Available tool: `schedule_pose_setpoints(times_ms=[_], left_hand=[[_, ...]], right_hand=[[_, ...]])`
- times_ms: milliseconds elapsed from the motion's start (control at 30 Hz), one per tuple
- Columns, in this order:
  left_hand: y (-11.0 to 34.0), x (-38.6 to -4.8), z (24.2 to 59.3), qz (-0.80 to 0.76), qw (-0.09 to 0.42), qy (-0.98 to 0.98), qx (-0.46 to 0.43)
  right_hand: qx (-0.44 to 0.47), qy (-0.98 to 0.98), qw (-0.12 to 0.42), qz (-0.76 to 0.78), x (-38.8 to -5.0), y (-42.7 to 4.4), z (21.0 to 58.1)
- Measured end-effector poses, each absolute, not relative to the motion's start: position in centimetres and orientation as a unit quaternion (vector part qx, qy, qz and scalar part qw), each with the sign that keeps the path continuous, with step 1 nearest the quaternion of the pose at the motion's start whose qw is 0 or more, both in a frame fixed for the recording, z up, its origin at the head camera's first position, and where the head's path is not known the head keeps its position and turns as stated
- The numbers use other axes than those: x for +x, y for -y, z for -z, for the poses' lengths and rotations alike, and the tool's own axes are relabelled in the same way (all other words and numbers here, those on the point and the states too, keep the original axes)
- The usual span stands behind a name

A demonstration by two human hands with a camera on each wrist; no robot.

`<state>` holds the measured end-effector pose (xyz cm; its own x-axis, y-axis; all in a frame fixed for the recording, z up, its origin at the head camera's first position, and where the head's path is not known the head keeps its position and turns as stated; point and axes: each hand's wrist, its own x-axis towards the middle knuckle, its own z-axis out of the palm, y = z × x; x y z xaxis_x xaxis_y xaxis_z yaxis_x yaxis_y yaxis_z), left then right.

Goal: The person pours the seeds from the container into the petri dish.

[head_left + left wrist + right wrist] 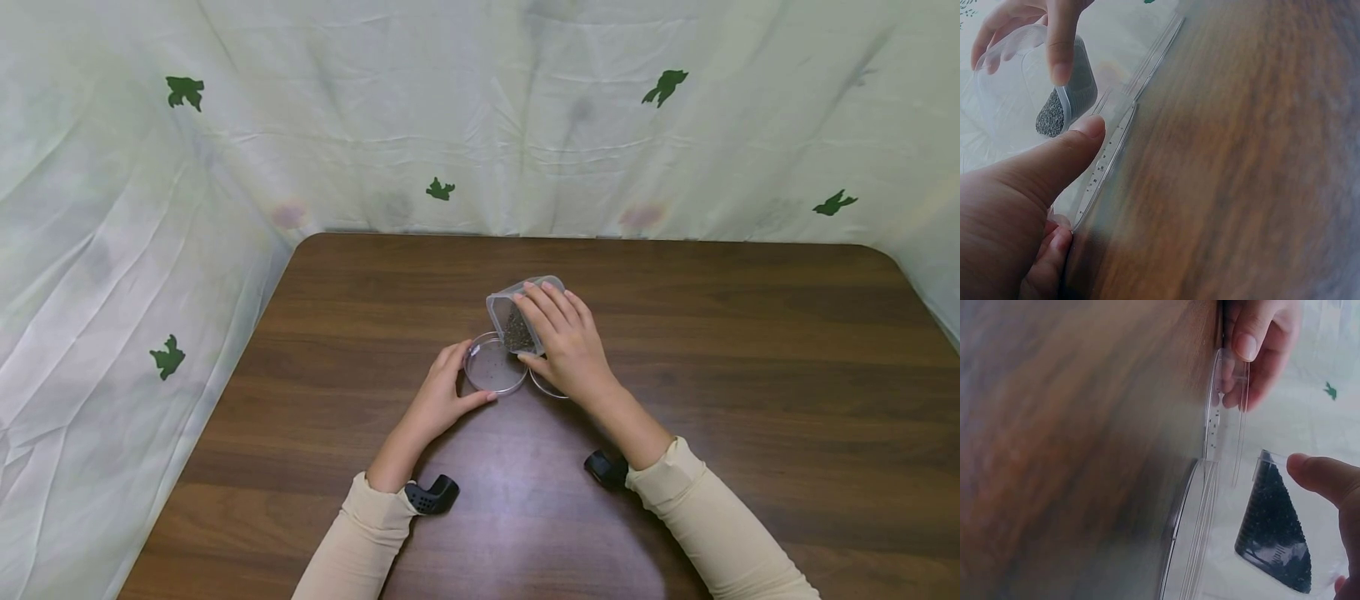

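My right hand [573,354] grips a clear plastic container [501,310] and holds it tilted above a petri dish. Dark grains [1275,525], like small seeds, have slid toward the container's low side. The round clear petri dish [495,379] rests on the table, with a few dark specks inside it. Around its left side my left hand [442,392] holds the rim between thumb and fingers. Partly under my right hand lies a second clear round piece [553,390], touching the dish; whether it is a lid or another dish I cannot tell.
The brown wooden table [337,317] has rounded far corners. A pale cloth [480,108] with green leaf-like patches hangs behind it and at both sides. Black wrist devices sit at the left cuff [433,495] and the right cuff [606,468].
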<state>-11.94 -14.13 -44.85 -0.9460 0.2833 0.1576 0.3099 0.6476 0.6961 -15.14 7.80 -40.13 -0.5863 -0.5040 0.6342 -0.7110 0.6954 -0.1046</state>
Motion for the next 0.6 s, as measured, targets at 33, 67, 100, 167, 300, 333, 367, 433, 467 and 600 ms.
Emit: schedule_pose_setpoints(times_ms=[33, 67, 100, 167, 300, 333, 367, 433, 467, 600], left_hand=[[14.14, -11.97, 44.88, 0.387, 0.017, 0.907, -0.163], [14.15, -11.97, 44.89, 0.387, 0.017, 0.907, -0.164], [14.16, -11.95, 44.87, 0.387, 0.016, 0.907, -0.164], [14.15, -11.92, 44.82, 0.386, 0.016, 0.908, -0.164], [14.12, -11.88, 44.71, 0.386, 0.012, 0.908, -0.164], [14.11, -11.86, 44.69, 0.385, 0.012, 0.908, -0.164], [14.10, -11.87, 44.68, 0.385, 0.010, 0.908, -0.163], [14.09, -11.87, 44.68, 0.384, 0.010, 0.909, -0.163], [14.09, -11.87, 44.68, 0.384, 0.010, 0.909, -0.162], [14.09, -11.91, 44.75, 0.380, 0.012, 0.911, -0.162]], right_hand=[[0.348, 0.873, 0.293, -0.177, -15.13, -7.78, 40.12], [0.348, 0.873, 0.293, -0.176, -15.10, -7.77, 40.09], [0.348, 0.873, 0.293, -0.176, -15.08, -7.77, 40.07], [0.348, 0.874, 0.292, -0.174, -15.05, -7.76, 40.05], [0.347, 0.875, 0.292, -0.170, -15.11, -7.75, 40.14], [0.347, 0.875, 0.293, -0.168, -15.15, -7.74, 40.18], [0.347, 0.875, 0.294, -0.168, -15.17, -7.74, 40.21], [0.348, 0.874, 0.296, -0.168, -15.22, -7.71, 40.24], [0.349, 0.873, 0.297, -0.168, -15.23, -7.70, 40.24], [0.350, 0.872, 0.300, -0.168, -15.24, -7.67, 40.23]])
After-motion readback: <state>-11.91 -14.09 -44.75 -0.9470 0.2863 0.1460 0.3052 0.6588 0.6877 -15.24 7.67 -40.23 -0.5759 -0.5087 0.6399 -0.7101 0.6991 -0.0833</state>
